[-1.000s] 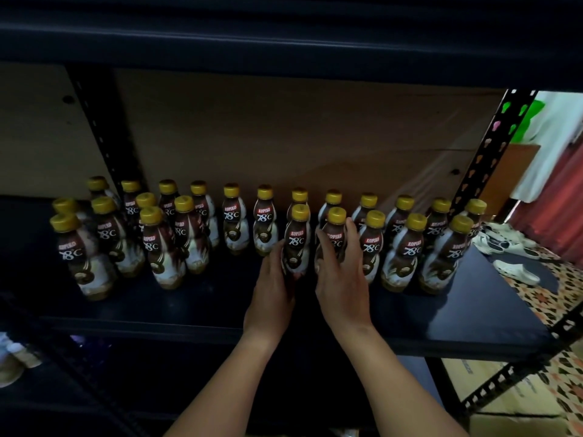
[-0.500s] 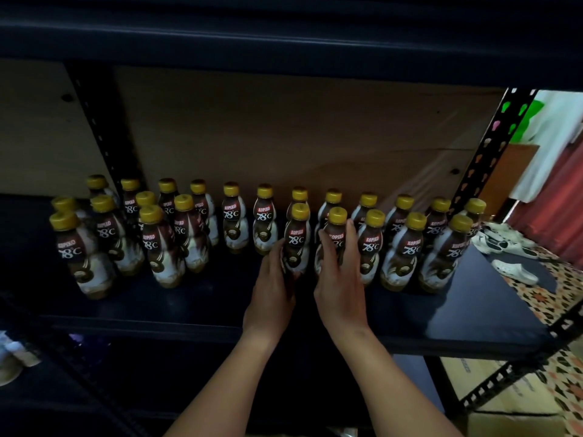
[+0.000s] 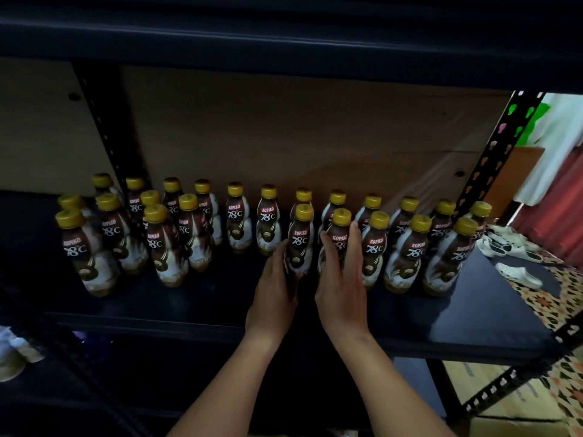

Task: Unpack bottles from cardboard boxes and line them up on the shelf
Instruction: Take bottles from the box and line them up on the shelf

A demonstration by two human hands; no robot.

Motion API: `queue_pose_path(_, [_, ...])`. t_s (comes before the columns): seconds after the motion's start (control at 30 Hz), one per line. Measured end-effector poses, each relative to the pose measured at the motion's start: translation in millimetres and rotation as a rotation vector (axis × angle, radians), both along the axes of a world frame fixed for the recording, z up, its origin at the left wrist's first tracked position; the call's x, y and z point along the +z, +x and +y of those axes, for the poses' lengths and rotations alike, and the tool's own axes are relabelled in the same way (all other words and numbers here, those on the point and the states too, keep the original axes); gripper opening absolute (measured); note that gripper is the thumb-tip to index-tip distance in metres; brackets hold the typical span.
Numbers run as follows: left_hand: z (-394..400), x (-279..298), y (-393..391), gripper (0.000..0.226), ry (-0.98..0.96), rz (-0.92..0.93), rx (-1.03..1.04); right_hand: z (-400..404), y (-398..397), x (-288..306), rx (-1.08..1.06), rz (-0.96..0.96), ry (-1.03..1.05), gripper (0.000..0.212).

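Shelf [image 3: 473, 313]: roughly 24 bottles [image 3: 236, 219] upright, dim left end hard to count. Left hand [image 3: 274, 298] grips one front-row bottle [image 3: 299, 244]; right hand [image 3: 342, 285] grips its neighbour [image 3: 337, 238].

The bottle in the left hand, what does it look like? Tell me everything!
The bottle is small and looks like plastic, with a yellow screw cap and a brown-and-cream wrap reading "KOPIKO 78°C". It stands upright on the dark shelf, in the front row, with another bottle right behind it. The left hand holds its lower left side, fingers curled around it. The right hand is on the next bottle over, not on this one. Its base is hidden by the hand.
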State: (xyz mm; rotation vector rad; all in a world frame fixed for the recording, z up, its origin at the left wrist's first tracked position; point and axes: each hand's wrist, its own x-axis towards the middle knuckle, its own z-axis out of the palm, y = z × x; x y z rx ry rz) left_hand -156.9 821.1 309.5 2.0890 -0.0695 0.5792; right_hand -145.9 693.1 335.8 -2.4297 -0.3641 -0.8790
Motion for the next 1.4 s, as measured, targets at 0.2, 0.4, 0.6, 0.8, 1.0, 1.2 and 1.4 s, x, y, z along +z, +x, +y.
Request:
queue_pose_path(0.2, [0, 2, -3, 0.066, -0.018, 0.016, 0.022, 11, -6, -1, 0.033, -0.134, 0.014, 0.069])
queue_pose_path(0.4, [31, 12, -28, 0.047, -0.170, -0.098, 0.186, 50, -9, 6, 0.281, -0.263, 0.047, 0.044])
queue_pose_path(0.6, [122, 30, -51, 0.057, 0.030, -0.342, 0.665, 121, 1, 32, 0.526, -0.055, 0.101, 0.048])
queue_pose_path(0.8, [172, 36, -46, 0.077, -0.068, -0.178, 0.441, 183, 21, 52, 0.548, 0.136, 0.165, 0.066])
queue_pose_path(1.0, [182, 24, -38, 0.062, -0.039, -0.114, 0.417, 203, 33, 54, 0.487, 0.199, 0.157, 0.058])
queue_pose_path(1.2, [178, 22, -42, 0.063, -0.029, -0.116, 0.428, 191, 27, 61, 0.539, 0.202, 0.113, 0.047])
queue_pose_path(1.4, [154, 23, -40, 0.066, -0.048, -0.110, 0.353, 144, 18, 70, 0.482, 0.250, 0.000, 0.049])
